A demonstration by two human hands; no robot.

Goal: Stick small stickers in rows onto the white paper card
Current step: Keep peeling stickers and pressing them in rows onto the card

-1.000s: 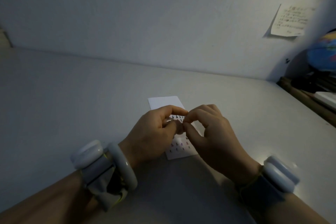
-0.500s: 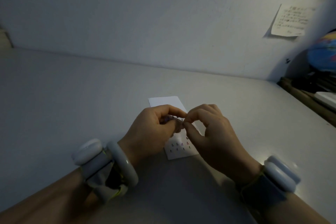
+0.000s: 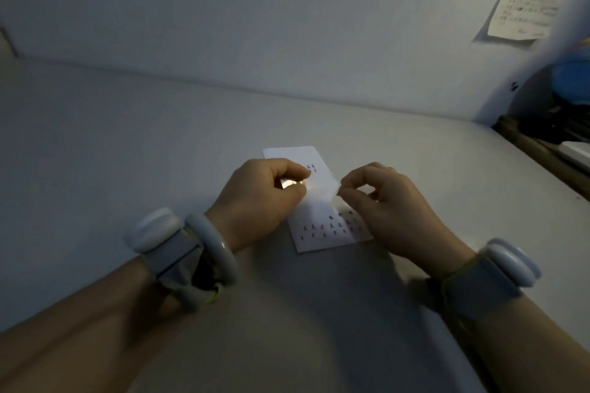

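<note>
The white paper card (image 3: 314, 241) lies flat on the desk between my hands, with rows of tiny dark stickers (image 3: 332, 228) near its lower end and a few near its top. My left hand (image 3: 258, 201) pinches a small shiny sticker sheet (image 3: 292, 183) between thumb and forefinger over the card's left side. My right hand (image 3: 392, 207) hovers over the card's right side, thumb and forefinger pressed together; something tiny may sit between them, too small to tell.
The pale desk (image 3: 127, 153) runs back to a white wall. A paper note (image 3: 523, 9) hangs on the wall at the upper right. Dark clutter and a blue object (image 3: 571, 80) crowd the right edge. Both wrists wear white bands.
My hands have drawn apart: the right one moved right and away from the left, which keeps the shiny sheet. More of the card and its sticker rows now shows.
</note>
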